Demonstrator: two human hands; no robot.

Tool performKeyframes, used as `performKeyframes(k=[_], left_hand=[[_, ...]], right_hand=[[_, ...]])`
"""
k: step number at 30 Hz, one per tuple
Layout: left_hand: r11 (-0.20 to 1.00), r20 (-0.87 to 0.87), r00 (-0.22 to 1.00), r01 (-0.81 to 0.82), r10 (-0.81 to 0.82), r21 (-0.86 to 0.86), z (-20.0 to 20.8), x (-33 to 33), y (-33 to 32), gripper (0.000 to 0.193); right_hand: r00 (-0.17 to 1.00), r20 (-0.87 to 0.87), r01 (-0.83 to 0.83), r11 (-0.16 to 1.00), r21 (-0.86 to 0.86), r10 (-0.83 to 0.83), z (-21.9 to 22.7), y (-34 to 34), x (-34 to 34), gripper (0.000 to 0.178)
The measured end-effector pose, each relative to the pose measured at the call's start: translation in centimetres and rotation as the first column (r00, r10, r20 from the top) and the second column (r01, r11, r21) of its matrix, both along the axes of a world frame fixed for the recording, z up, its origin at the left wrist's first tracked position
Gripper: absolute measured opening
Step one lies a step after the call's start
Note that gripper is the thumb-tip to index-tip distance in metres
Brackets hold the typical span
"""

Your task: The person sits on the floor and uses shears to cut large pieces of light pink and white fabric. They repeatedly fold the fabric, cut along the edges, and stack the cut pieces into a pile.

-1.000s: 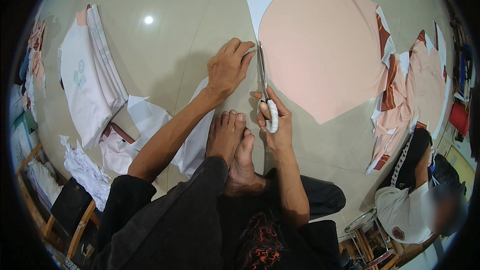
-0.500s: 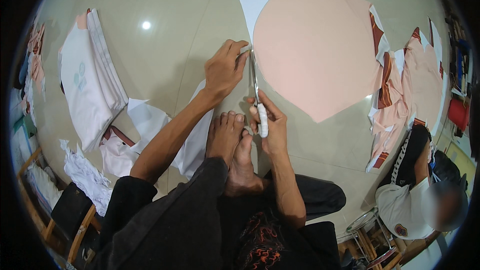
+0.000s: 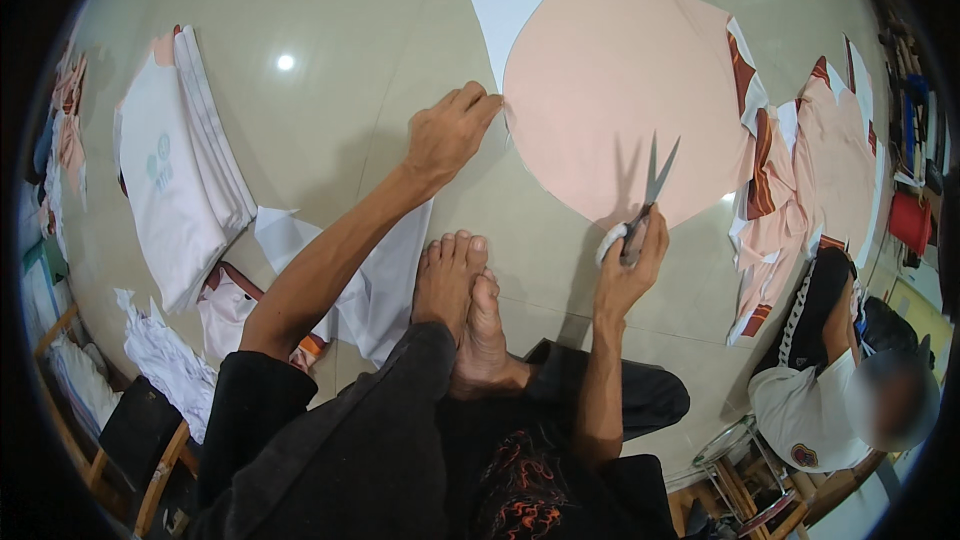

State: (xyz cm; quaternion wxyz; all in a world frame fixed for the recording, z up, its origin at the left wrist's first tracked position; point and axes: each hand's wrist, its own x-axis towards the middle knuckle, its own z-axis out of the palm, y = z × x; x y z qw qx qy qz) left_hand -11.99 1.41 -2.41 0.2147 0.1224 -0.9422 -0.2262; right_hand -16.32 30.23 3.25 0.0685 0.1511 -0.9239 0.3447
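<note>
A large pale pink cloth piece (image 3: 620, 90) lies flat on the beige tiled floor (image 3: 340, 70), over a white sheet (image 3: 510, 0) that shows at its upper left. My left hand (image 3: 450, 130) reaches forward and presses its fingertips on the left edge of the pink cloth. My right hand (image 3: 630, 265) is lifted off the floor and holds scissors (image 3: 650, 185) by white-wrapped handles, blades open and pointing up over the cloth's lower edge. My bare feet (image 3: 465, 300) rest on the floor between my arms.
A stack of folded white fabric (image 3: 180, 180) lies at the left, with white scraps (image 3: 290, 240) beside my left arm. Pink and red-striped pieces (image 3: 800, 160) are piled at the right. Another person (image 3: 840, 380) sits at the lower right. Wooden furniture (image 3: 150, 470) stands at the lower left.
My right hand has lifted the scissors away from the cut line and swung them right, blades now open. My left hand stays at the cloth's left edge.
</note>
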Motion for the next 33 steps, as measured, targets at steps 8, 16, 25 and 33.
performKeyframes(k=[8,16,25,33], left_hand=[[0.986,-0.050,0.991,0.125,-0.120,0.110,-0.1,1.7,4.7,0.010],[0.915,-0.019,0.999,0.048,-0.044,0.400,1.1,3.8,7.3,0.005],[0.819,0.249,0.969,-0.151,0.010,0.553,3.2,5.5,8.1,0.006],[0.740,0.236,0.972,-0.160,0.001,0.653,3.5,5.7,7.4,0.009]], right_hand=[[0.996,0.027,0.086,0.995,0.054,-0.088,-0.7,7.4,-1.6,0.061],[0.409,0.821,0.306,0.787,-0.535,0.399,3.0,5.0,9.2,0.073],[0.262,0.821,0.465,0.679,-0.568,0.507,-0.1,1.2,7.9,0.066],[0.280,0.822,0.418,0.707,-0.570,0.497,0.4,-0.6,6.0,0.062]])
